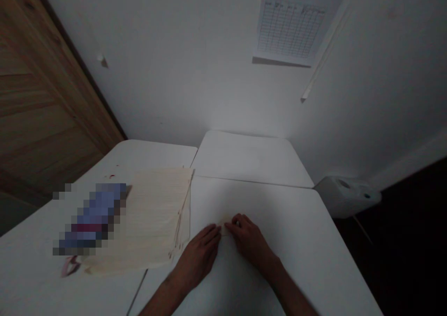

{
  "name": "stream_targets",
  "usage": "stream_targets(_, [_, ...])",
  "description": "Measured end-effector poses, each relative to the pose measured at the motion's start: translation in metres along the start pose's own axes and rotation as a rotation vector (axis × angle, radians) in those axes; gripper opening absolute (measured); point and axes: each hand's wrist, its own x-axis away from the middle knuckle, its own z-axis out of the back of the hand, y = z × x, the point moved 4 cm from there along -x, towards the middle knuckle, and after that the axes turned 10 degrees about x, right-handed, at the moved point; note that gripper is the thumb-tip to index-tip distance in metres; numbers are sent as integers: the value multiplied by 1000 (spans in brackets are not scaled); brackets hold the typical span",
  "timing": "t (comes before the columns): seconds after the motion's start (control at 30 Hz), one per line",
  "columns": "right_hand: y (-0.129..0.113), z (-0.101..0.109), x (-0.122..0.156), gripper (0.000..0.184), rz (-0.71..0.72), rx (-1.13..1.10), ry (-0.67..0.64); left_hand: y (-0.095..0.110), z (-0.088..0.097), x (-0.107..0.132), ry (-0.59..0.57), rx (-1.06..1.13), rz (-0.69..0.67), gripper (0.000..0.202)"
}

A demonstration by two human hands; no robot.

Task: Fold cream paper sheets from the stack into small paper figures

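On the white table, both hands meet over a small pale piece that looks like paper. My left hand lies low on the table with its fingers stretched out, the tips at the piece's left edge. At its right edge is my right hand, its fingers curled in and pinched. A tiny glint shows between thumb and finger there, too small to name. To the left lies a stack of cream lined paper sheets with worn right edges.
A blurred-out blue item rests by the sheets, with a pinkish loop below it. A printed chart hangs on the wall. A white box-like object stands beyond the right table edge. A wooden door is at left.
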Motion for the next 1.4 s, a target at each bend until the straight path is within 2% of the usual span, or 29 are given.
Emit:
stream_targets(0.27, [-3, -6, 2, 36, -30, 4, -5, 3, -2, 24, 19, -219, 35, 36])
stream_targets(0.43, [-4, -5, 1, 36, -53, -24, -13, 3, -2, 41, -18, -252, -26, 40])
stream_targets(0.6, [-4, -4, 0, 37, -48, -22, -3, 5, -4, 52, 63, -290, -65, 37])
stream_targets(0.7, [-4, -5, 1, 38, -56, -18, 22, 10, -4, 44, 50, -247, -44, 36])
stream_targets(0.93, [-6, -7, 5, 36, -88, -19, 67, 14, 0, 19, -71, -237, 10, 34])
stream_targets(1.17, [4, -8, 27, 39, -130, 55, 107, 12, -3, 9, -28, -218, 39, 27])
stream_targets(1.27, [16, -5, 43, 36, -187, 49, 153, 12, -11, -3, -1, -224, 44, 32])
stream_targets(1.4, [25, -1, 53, 32, -234, 25, 204, 7, -20, -23, 32, -183, 120, 32])
